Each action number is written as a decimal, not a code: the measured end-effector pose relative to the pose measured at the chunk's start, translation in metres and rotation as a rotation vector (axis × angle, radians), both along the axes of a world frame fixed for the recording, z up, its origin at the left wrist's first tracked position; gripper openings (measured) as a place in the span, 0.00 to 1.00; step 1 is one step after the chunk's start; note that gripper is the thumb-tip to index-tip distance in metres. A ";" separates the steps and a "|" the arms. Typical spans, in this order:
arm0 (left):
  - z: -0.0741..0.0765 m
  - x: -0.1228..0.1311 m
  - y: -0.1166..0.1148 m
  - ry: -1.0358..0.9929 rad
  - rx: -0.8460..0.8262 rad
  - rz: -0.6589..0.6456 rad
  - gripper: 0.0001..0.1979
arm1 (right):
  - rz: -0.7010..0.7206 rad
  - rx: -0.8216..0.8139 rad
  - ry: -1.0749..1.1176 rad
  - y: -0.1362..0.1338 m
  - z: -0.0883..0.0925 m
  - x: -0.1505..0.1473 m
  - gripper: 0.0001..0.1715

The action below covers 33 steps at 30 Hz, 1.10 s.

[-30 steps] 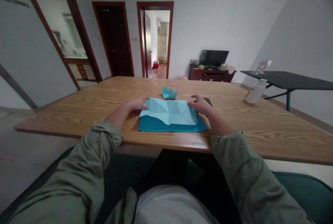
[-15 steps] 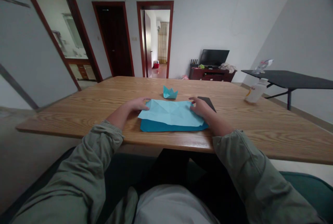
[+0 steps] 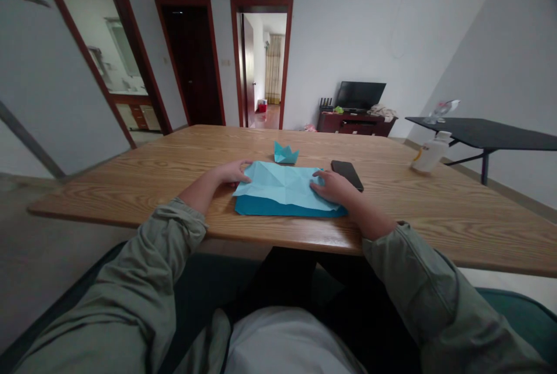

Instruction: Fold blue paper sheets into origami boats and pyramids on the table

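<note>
A creased light blue paper sheet (image 3: pixel 282 184) lies over a darker blue sheet (image 3: pixel 278 206) near the front edge of the wooden table. My left hand (image 3: pixel 235 173) grips the light sheet at its left edge, thumb on top and the other fingers partly hidden. On the right part of that sheet rests my right hand (image 3: pixel 333 187), its fingers apart and lying on the paper. Just beyond the sheets stands a small folded blue paper piece with pointed tips (image 3: pixel 285 153).
A dark phone-like object (image 3: pixel 347 174) lies right of the sheets. Farther right on the table (image 3: pixel 435 211) stands a translucent bottle (image 3: pixel 430 152). Behind are a black table (image 3: pixel 491 130) and a television (image 3: pixel 361 95) on a cabinet.
My right hand has moved left, from the sheet's right edge onto its surface, uncovering more of the dark object. My left hand stays at the left edge.
</note>
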<state>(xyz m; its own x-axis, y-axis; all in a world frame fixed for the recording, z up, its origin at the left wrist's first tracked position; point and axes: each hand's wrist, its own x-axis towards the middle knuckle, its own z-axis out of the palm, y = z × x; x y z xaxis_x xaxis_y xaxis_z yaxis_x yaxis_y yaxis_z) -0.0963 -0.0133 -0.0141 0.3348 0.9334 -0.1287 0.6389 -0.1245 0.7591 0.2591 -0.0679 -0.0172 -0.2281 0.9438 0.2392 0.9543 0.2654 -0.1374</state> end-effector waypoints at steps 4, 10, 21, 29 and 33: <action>0.000 0.001 -0.001 -0.004 0.007 0.001 0.48 | 0.083 0.015 0.138 -0.014 0.004 0.004 0.28; 0.001 0.003 -0.004 0.034 0.026 0.016 0.45 | 0.029 -0.154 0.639 -0.048 0.001 0.022 0.30; 0.002 0.003 -0.003 0.070 -0.003 0.004 0.44 | 0.288 -0.218 0.629 -0.075 0.002 0.030 0.31; 0.006 0.004 -0.007 0.071 -0.008 0.005 0.43 | 0.385 -0.274 0.542 -0.092 0.004 0.032 0.16; 0.009 0.006 -0.009 0.096 -0.009 0.016 0.42 | 0.367 -0.334 0.713 -0.102 -0.001 0.033 0.19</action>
